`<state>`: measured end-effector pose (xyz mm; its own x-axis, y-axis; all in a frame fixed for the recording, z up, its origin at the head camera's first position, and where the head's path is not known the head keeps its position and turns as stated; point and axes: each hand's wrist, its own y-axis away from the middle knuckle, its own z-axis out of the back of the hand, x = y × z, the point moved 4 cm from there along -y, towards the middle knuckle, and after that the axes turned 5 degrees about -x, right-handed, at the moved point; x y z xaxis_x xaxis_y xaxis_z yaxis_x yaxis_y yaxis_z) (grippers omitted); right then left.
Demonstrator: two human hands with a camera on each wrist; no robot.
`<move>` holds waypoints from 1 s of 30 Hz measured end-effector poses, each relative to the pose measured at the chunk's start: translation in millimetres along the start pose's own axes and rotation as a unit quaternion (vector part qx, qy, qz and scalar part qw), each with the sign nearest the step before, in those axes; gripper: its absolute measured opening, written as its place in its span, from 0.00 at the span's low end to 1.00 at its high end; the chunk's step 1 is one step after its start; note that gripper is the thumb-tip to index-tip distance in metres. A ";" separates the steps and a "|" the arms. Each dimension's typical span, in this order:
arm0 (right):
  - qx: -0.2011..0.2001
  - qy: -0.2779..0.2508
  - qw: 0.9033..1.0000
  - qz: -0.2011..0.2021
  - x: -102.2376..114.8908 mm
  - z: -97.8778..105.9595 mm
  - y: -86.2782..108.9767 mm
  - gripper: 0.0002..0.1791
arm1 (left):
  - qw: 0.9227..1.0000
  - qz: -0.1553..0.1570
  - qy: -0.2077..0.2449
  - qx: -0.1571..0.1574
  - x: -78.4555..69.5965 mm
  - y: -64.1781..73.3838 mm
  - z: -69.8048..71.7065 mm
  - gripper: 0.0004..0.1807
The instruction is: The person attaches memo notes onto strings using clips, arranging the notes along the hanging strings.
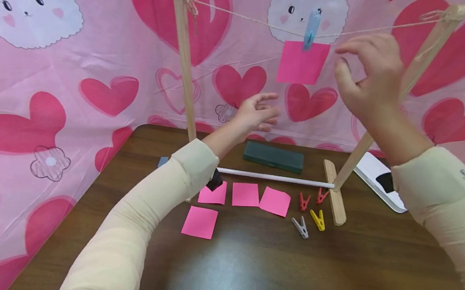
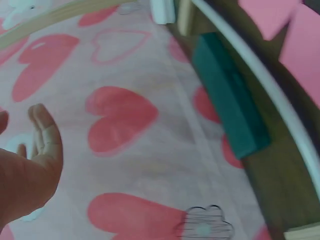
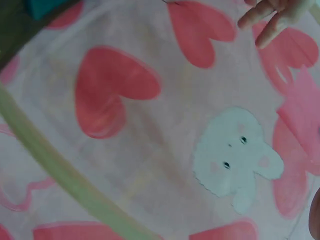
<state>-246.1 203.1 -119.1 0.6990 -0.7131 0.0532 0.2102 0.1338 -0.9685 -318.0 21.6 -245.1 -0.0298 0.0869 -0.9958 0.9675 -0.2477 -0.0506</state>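
Observation:
A pink sticky note hangs from a string line, held there by a blue clothespin. Just right of that note is my right hand, thumb and fingers bent with a gap between them and nothing held. My left hand hovers lower and to the left of the note, its fingers loosely spread and touching nothing. The left wrist view shows the same left hand at its left edge. In the right wrist view the hanging note appears at the right edge.
Wooden posts carry the string, joined below by a white rod. Several pink notes lie on the table, with red, yellow and grey clothespins beside them. Behind the rod sits a dark green case; a white object lies right.

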 end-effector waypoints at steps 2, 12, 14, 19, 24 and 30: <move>0.019 -0.003 1.000 0.017 -0.4 -0.5 11.7 0.13 | 0.999 0.015 -0.045 0.017 13.0 3.1 2.7 0.24; 0.208 -0.043 0.974 0.075 -3.4 -22.2 75.3 0.07 | 0.945 0.025 -0.290 0.152 79.0 24.9 3.5 0.20; 0.260 -0.044 0.962 0.067 -4.0 -26.9 89.0 0.05 | 0.929 0.022 -0.322 0.179 87.6 30.2 3.0 0.19; 0.376 -0.030 0.925 0.057 -7.2 -36.0 127.7 0.04 | 0.901 0.021 -0.368 0.228 107.4 40.0 4.1 0.18; 0.452 -0.031 0.892 0.008 -9.8 -38.1 167.5 0.04 | 0.873 0.006 -0.428 0.233 125.5 47.9 6.4 0.17; 0.488 -0.034 0.871 -0.046 -12.3 -36.8 211.0 0.05 | 0.837 -0.026 -0.493 0.236 146.1 53.1 1.7 0.16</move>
<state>-235.6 214.7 -333.1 0.6801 -0.7142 0.1655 0.7255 0.6232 -0.2920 -271.4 19.5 -393.3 -0.4861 -0.6718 -0.5589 0.7585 -0.6420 0.1120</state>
